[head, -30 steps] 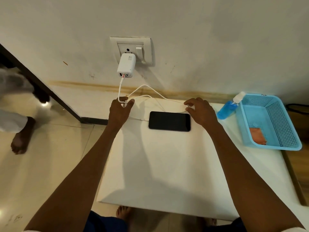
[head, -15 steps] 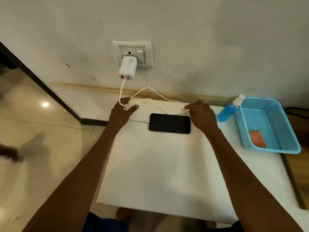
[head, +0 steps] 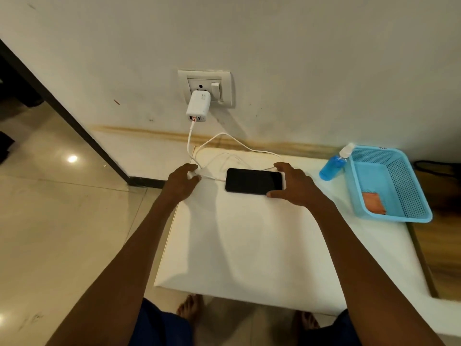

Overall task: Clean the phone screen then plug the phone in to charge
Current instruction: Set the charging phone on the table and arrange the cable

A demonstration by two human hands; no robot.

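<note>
1. The phone (head: 254, 180) lies face up on the white table (head: 249, 245) near the wall.
2. The right hand (head: 296, 187) grips the phone's right end between thumb and fingers.
3. The left hand (head: 182, 182) pinches the white cable (head: 237, 142) just beside the phone's left end.
4. The charger (head: 198, 106) sits in the wall socket (head: 205, 87).

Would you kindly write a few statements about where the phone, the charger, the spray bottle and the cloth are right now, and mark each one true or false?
1. The phone lies flat on the white table with its screen dark. True.
2. The white charger lies loose on the table. False: it sits in the wall socket.
3. The blue spray bottle stands inside the basket. False: it is outside, by the basket's left wall.
4. An orange cloth lies in the basket. True.
5. The right hand is at the phone's right end, with the left hand on the cable near its left end. True.
</note>
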